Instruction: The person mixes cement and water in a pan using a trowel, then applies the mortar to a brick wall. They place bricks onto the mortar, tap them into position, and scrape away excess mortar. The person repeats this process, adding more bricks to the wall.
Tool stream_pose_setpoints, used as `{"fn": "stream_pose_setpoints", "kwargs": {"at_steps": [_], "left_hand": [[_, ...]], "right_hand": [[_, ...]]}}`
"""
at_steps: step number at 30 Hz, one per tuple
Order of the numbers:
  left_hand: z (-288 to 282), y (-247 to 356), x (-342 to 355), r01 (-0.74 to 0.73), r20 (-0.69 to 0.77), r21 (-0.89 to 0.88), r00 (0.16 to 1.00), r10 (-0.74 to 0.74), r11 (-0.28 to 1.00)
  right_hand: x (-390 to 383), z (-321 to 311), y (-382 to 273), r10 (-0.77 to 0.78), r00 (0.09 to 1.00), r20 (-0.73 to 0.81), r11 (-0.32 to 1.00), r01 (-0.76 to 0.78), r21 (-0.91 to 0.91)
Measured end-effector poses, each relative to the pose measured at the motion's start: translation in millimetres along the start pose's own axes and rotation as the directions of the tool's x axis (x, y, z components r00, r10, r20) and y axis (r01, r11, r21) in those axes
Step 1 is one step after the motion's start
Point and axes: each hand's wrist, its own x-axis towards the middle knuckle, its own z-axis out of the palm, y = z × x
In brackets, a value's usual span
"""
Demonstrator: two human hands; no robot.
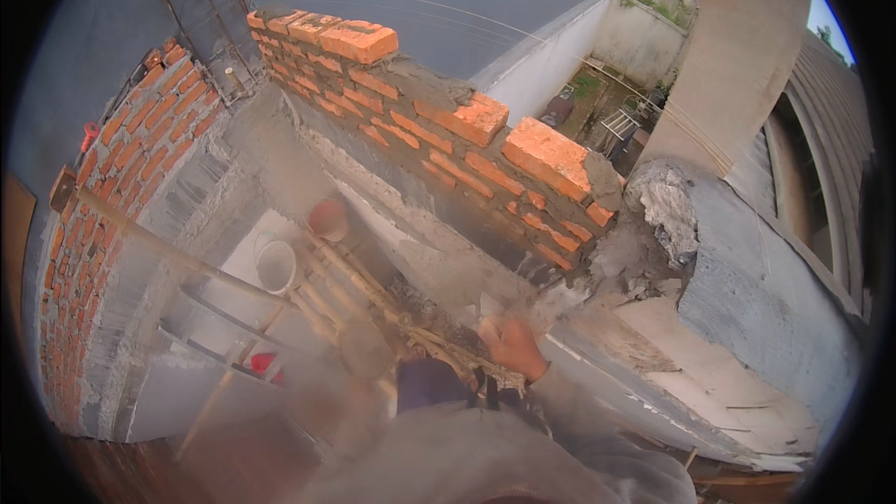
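Note:
My right hand is low in the centre, below a partly built wall of orange bricks with wet grey mortar between and beside them. Its fingers are curled near a pale, blurred shape; what they hold, if anything, I cannot make out. It is beside a mortar-streaked ledge. Several loose bricks top the wall, the largest at its right end. My left hand is not visible.
A brick wall stands left, with a wooden pole across it. Below are a white bucket, a red bucket and bamboo poles. A concrete column rises right, above broken concrete and a drop to a yard.

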Motion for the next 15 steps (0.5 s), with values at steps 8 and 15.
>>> {"fn": "stream_pose_setpoints", "kwargs": {"at_steps": [8,15], "left_hand": [[50,-63,9,0.015,-0.071,-0.227,0.997,-0.032,0.974],[133,-118,14,0.034,-0.099,-0.284,0.993,-0.065,0.958]], "right_hand": [[33,95,88,0.034,0.907,0.42,0.99,0.027,-0.137],[164,242,120,-0.068,0.707,0.704,0.921,0.316,-0.228]]}}
